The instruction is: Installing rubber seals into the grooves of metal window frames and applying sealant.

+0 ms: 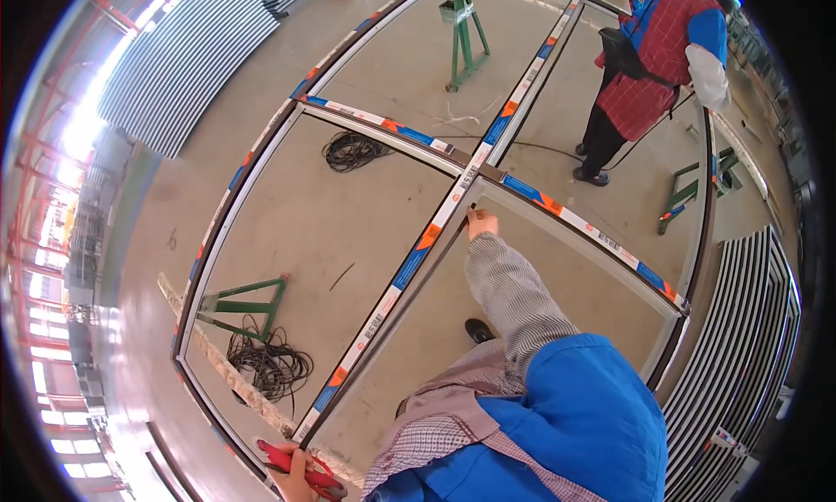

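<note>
A large window frame (252, 167) of dark metal bars with white, blue and orange protective tape lies flat on green trestles. My right hand (481, 223) reaches forward in a checked sleeve and touches the frame just below its cross joint (475, 175). Its fingers are pressed against the bar, and their grip is not clear. My left hand (292, 476) is at the bottom edge, near the frame's near corner. It is closed around a red-handled hand tool (300, 465).
Another person (662, 58) in a red and blue jacket stands beyond the frame's far right. Green trestles (248, 303) (464, 32) (688, 193) hold the frame. Black cable coils (353, 149) (270, 363) lie on the concrete floor. Stacked metal profiles (740, 328) lie on the right, more profiles (192, 58) at top left.
</note>
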Motion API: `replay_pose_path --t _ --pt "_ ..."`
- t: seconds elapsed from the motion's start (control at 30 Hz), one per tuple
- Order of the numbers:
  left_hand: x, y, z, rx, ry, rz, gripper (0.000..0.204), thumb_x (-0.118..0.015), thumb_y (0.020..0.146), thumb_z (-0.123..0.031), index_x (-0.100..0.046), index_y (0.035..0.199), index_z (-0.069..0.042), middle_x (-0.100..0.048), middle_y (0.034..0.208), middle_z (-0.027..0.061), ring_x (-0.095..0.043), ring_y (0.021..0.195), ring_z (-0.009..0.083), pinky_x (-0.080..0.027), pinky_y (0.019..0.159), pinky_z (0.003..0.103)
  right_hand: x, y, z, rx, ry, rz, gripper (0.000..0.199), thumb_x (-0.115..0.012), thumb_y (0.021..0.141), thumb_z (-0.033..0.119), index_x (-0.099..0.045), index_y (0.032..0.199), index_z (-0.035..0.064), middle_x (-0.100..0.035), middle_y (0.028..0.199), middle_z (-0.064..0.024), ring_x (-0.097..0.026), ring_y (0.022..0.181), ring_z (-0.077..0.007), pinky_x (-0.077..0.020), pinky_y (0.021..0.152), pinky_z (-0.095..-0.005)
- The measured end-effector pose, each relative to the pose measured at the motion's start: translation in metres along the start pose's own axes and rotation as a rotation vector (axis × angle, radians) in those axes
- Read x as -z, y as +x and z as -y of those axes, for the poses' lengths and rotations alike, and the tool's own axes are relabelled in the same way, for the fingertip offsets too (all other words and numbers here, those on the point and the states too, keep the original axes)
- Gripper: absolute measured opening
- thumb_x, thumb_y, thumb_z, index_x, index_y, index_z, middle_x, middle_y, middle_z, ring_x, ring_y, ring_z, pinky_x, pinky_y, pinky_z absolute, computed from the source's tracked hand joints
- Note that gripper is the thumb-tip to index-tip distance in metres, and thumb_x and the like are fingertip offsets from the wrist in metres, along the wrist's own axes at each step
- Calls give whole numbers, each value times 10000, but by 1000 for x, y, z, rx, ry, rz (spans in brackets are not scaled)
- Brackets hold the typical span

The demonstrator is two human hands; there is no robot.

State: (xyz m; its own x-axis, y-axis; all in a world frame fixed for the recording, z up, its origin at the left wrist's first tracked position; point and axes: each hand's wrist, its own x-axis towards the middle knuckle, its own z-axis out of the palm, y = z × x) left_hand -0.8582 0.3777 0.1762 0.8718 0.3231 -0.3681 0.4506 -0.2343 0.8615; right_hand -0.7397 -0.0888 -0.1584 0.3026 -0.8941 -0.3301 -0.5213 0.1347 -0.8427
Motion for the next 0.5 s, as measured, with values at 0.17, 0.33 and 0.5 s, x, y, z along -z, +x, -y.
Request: replay_pose_path --t 0.17,0.33,0.5 --pt "-19 8 -3 -67 68 73 283 -650 777 -102 -515 1014 -24 -552 734 52 -498 585 126 -418 491 243 -12 19 -8 -35 -13 -32 343 -574 817 332 -624 815 -7 -620 673 -128 -597 647 -198 -467 657 -339" --pt "-27 8 -11 -29 84 41 281 -654 775 -102 -507 1000 -20 -561 753 60 -507 591 129 -420 485 236 -15 19 3 -339 394 201 331 -520 860 342 -580 1014 55 -575 691 -83 -562 633 -172 -465 550 -340" --pt "-42 10 -21 17 136 -17 309 -648 782 -84 -478 1033 -25 -554 764 57 -510 581 130 -433 467 241 -23 21 -8 -317 415 122 320 -479 890 324 -572 1008 42 -573 666 -72 -523 494 -164 -415 440 -312"
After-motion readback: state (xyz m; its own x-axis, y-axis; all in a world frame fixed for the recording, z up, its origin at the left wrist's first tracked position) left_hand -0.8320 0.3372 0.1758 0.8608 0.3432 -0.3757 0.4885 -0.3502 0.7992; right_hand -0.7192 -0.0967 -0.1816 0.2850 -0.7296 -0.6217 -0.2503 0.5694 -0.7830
